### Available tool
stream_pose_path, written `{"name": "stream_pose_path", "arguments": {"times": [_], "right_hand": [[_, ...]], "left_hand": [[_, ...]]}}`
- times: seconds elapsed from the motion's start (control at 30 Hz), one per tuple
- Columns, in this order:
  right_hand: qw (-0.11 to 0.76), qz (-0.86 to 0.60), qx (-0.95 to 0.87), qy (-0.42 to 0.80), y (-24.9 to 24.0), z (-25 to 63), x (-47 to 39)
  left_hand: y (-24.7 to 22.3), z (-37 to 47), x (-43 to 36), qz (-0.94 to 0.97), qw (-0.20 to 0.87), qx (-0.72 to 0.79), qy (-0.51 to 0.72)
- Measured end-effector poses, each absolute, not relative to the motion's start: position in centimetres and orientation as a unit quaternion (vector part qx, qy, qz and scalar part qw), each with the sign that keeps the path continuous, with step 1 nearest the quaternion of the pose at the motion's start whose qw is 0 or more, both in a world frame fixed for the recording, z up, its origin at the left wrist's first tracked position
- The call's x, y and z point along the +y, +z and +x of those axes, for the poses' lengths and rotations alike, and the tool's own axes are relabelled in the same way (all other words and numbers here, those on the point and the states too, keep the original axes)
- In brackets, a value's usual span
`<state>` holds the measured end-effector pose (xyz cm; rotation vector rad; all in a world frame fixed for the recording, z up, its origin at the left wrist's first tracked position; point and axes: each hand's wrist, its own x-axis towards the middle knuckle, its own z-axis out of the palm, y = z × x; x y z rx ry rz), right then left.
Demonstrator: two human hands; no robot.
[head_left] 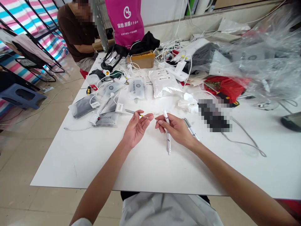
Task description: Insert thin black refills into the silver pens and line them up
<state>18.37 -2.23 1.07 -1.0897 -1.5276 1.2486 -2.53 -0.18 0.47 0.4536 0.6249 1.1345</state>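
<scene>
A white table (141, 171) stands on a tiled floor, its far side crowded with cables, tools and plastic packaging, while a co-worker in a brown top (68, 31) sits beyond its far left corner. Near the middle, the left hand (136, 127) pinches a thin pen-like piece (132, 112) between thumb and fingers, holding it clear of the tabletop. Just beside it, the right hand (170, 124) curls around a white pen (168, 142), whose ends show above and below the fingers; whether its fingertips also hold something tiny, I cannot tell. Two more pens (191, 129) lie by the right wrist. Good handling here probably means a light pinch, both hands low over the bare surface, and the thin piece kept in line so that nothing small drops or bends. As for writing, the pink bag (125, 23) carries a white swirl logo and large characters, 宝怡.悦馨, with smaller ones following. A frosted pouch (136, 88) seems to read "OCKBRICS" under a round emblem. The label on the white packet (164, 83) and the small white tag (119, 107) are too fine to read.
</scene>
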Motion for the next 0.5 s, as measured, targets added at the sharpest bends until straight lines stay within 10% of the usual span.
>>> {"name": "stream_pose_path", "arguments": {"times": [0.5], "right_hand": [[0.432,-0.407,-0.613,0.522,1.54,18.25,-2.37]], "left_hand": [[0.29,-2.25,-0.59,0.263,0.784,0.255,0.501]]}}
